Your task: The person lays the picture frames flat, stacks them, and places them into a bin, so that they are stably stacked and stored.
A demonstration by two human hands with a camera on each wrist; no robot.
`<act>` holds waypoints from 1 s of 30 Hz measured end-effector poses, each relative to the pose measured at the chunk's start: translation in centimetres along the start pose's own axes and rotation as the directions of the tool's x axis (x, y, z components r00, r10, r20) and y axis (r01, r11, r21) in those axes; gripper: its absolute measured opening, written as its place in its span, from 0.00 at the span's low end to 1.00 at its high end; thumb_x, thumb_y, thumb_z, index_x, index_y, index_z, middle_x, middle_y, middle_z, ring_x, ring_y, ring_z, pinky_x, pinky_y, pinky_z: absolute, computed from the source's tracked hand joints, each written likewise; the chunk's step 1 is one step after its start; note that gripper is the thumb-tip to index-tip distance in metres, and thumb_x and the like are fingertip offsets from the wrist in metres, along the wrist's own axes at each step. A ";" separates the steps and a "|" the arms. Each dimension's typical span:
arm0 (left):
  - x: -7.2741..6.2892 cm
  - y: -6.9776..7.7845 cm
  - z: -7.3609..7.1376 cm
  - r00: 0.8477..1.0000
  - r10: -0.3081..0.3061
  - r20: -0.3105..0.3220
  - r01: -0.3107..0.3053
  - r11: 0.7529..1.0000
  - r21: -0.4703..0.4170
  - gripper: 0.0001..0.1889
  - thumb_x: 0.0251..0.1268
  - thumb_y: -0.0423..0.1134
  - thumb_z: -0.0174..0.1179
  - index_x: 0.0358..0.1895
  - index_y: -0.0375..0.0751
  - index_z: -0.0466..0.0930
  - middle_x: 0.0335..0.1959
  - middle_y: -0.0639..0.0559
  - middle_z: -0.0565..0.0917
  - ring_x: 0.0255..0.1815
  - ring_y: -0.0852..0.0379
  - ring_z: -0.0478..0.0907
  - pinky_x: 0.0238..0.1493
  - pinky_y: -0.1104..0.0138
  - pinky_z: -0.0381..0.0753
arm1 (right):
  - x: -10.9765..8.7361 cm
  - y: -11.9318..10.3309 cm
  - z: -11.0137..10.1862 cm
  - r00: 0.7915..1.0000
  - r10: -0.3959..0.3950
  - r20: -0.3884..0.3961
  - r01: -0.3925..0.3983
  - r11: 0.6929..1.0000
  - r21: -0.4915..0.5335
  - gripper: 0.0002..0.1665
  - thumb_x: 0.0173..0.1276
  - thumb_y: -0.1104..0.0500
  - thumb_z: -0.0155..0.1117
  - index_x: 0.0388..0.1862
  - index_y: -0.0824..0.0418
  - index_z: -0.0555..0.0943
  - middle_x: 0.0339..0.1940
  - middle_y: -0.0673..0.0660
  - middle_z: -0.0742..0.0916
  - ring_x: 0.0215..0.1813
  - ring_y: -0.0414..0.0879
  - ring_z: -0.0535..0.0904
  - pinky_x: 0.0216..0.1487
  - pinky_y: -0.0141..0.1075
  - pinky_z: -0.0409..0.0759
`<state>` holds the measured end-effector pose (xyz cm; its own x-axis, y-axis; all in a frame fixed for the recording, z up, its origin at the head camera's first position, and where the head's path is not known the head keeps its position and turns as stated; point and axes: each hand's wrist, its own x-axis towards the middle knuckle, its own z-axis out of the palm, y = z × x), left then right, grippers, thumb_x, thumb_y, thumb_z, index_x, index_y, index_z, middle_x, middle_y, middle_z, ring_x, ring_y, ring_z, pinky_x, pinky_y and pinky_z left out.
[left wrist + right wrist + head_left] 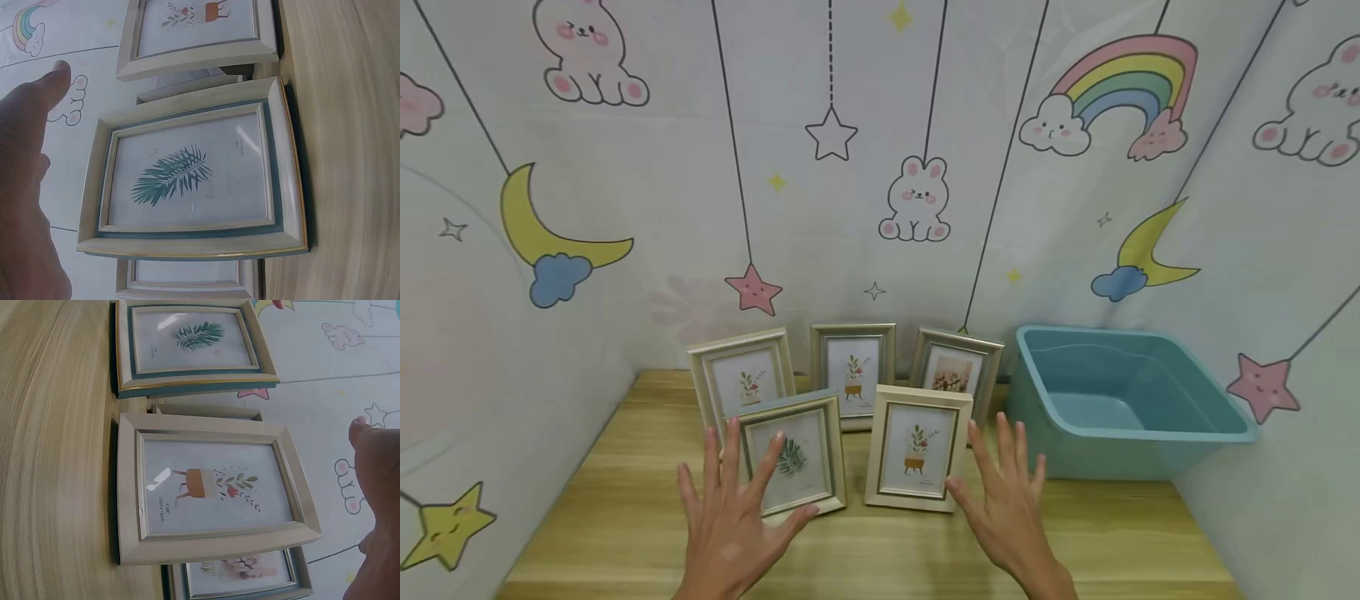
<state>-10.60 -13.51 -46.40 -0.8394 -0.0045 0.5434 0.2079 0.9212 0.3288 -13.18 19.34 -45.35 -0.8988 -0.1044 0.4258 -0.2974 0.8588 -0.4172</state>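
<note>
My left hand is spread wide in front of the palm-leaf picture frame, which stands tilted back at the front left. My right hand, fingers also spread, is nearest the cream picture frame with a potted-plant print. Neither hand grips anything; whether any fingertip touches a frame I cannot tell. In the left wrist view the palm-leaf frame shows a blue-green inner border. The right wrist view has the cream frame in the middle, with the right thumb apart from it.
Behind stand a left picture frame, a middle one and a right one, partly covered by the front pair. A blue-green plastic bin stands at the right on the wooden table. A cartoon-printed cloth hangs behind.
</note>
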 end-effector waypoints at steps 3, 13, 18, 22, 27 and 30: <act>-0.2 0.5 0.2 0.999 0.004 -0.044 -0.005 0.999 -0.035 0.49 0.50 0.80 0.55 0.74 0.56 0.67 0.82 0.40 0.49 0.83 0.36 0.41 0.69 0.28 0.50 | -0.1 0.3 0.3 1.000 0.006 -0.002 -0.006 0.999 0.051 0.46 0.72 0.42 0.59 0.82 0.41 0.50 0.83 0.65 0.51 0.82 0.69 0.39 0.69 0.78 0.42; -1.6 4.2 2.9 0.986 -0.035 0.162 0.131 0.764 -0.632 0.53 0.43 0.51 0.80 0.77 0.49 0.62 0.76 0.36 0.64 0.72 0.29 0.64 0.59 0.33 0.74 | 0.7 1.8 1.1 0.999 0.008 -0.037 0.002 0.969 0.247 0.53 0.70 0.57 0.66 0.83 0.48 0.46 0.71 0.72 0.67 0.68 0.69 0.68 0.57 0.67 0.76; -2.0 5.5 5.7 0.881 -0.031 0.472 0.428 0.478 -0.767 0.57 0.48 0.42 0.79 0.81 0.53 0.50 0.80 0.34 0.52 0.75 0.24 0.54 0.62 0.33 0.72 | 1.9 2.8 1.5 1.000 -0.015 0.005 0.012 0.951 0.309 0.53 0.69 0.60 0.67 0.83 0.48 0.45 0.65 0.69 0.74 0.62 0.61 0.74 0.51 0.55 0.83; -2.2 6.3 8.0 0.867 0.012 0.499 0.448 0.421 -0.789 0.60 0.48 0.45 0.79 0.82 0.52 0.46 0.81 0.32 0.43 0.77 0.23 0.45 0.63 0.29 0.67 | 2.7 3.7 1.8 0.998 -0.059 0.008 0.053 0.938 0.344 0.55 0.66 0.64 0.68 0.83 0.53 0.46 0.65 0.72 0.73 0.61 0.64 0.74 0.47 0.57 0.85; -2.2 7.3 9.9 0.893 0.012 0.451 0.398 0.448 -0.800 0.65 0.44 0.42 0.81 0.82 0.52 0.42 0.81 0.31 0.36 0.77 0.22 0.42 0.66 0.28 0.61 | 3.7 4.8 2.2 0.992 -0.127 0.003 0.117 0.927 0.357 0.57 0.62 0.68 0.72 0.82 0.57 0.48 0.60 0.71 0.73 0.59 0.61 0.73 0.42 0.57 0.86; -2.1 8.0 10.8 0.905 -0.040 0.424 0.396 0.444 -0.803 0.67 0.41 0.39 0.82 0.82 0.54 0.41 0.81 0.32 0.36 0.78 0.22 0.41 0.67 0.29 0.60 | 4.5 5.4 2.4 0.984 -0.174 0.026 0.152 0.916 0.372 0.57 0.60 0.70 0.72 0.82 0.60 0.49 0.61 0.72 0.71 0.58 0.61 0.72 0.41 0.56 0.87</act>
<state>-12.64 -1.97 -53.25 -0.9807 0.1239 0.1511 0.1633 0.0951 0.9820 -19.62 22.29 -47.58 -0.8414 -0.2655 0.4706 -0.5288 0.5836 -0.6163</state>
